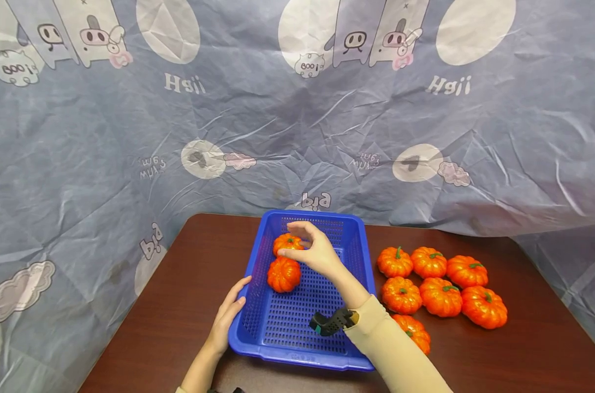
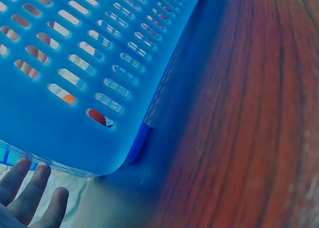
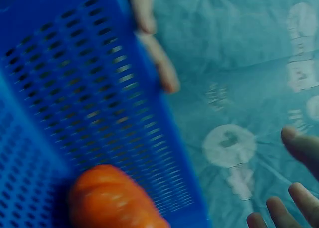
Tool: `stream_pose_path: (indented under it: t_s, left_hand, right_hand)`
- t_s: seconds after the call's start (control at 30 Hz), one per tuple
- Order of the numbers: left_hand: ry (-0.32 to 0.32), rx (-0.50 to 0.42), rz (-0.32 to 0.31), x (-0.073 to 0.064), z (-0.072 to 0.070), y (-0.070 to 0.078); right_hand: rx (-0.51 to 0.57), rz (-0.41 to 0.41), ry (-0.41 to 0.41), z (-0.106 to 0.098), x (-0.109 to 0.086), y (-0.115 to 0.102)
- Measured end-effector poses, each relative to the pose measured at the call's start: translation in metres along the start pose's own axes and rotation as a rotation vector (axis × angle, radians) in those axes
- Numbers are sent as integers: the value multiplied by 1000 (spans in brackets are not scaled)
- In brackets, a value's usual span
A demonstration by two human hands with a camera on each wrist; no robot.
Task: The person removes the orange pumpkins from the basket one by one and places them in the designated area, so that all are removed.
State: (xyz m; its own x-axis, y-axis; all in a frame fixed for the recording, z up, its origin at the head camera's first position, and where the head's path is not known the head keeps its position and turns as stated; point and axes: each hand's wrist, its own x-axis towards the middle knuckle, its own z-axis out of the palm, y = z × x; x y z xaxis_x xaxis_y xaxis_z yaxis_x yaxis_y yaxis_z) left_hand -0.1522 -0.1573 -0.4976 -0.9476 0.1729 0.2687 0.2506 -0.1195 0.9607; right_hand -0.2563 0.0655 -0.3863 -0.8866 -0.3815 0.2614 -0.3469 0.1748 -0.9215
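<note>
A blue plastic basket [image 1: 302, 357] with slotted walls stands on the table. Inside, toward its left side, are two small orange pumpkins: a nearer one [image 1: 284, 275] and a farther one [image 1: 283, 243]. Above the farther pumpkin hovers my right hand [image 1: 321, 254], thumb and fingers curved apart, holding nothing. The right wrist view has its fingers [image 3: 304, 203] spread, away from a blurred pumpkin [image 3: 112, 200]. My left hand [image 1: 224, 316] touches the basket's left rim with extended fingers. Its fingertips also show beside the basket wall [image 2: 60, 123] in the left wrist view.
Right of the basket, several orange pumpkins [image 1: 441, 297] sit in rows on the brown wooden table [image 1: 179, 262]. One of them [image 1: 414, 333] is partly hidden by my right sleeve. A printed grey-blue cloth [image 1: 258, 120] hangs behind and beside the table.
</note>
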Motion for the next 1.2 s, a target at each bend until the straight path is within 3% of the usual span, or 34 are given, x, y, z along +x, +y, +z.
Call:
stream_pose_path:
  t_s: [0.17,0.4,0.57,0.93,1.2]
  left_hand:
    - [7,31,0,0,-1,-1]
    - [17,58,6,1,0,-2]
    - [10,57,11,1,0,-3]
    - [23,60,23,0,0,-6]
    - [19,55,27,0,0,-6]
  right_hand:
    - [-113,41,-45,10,0,15]
    - [-108,76,-118,17,1,34]
    - [-173,139,-152,20,1,42]
    - [-272,274,-193,25,-4,51]
    - [-290,291,-209,26,-5,52]
